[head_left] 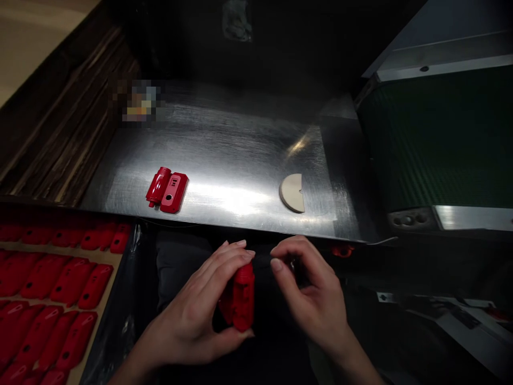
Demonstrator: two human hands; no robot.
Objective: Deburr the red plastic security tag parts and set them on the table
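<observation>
My left hand [200, 305] grips a red plastic housing [243, 299] upright between the thumb below and the fingers above, with its hollow inner side facing right. Just to the right, my right hand [312, 294] is curled, thumb and forefinger tips close together. Something small and shiny may sit inside its fingers, but I cannot make it out. On the metal tray beyond lie two red housing parts [167, 191] side by side, one glossy and rounded, the other flat-faced with a round hole. Farther right rests a pale half-round disc [293, 193].
The metal worktop [240, 149] has a raised front edge. At left, a box [114, 289] holds rows of red housings. A green conveyor belt [444, 144] runs along the right. Stacked brown cardboard [72, 112] stands at the far left.
</observation>
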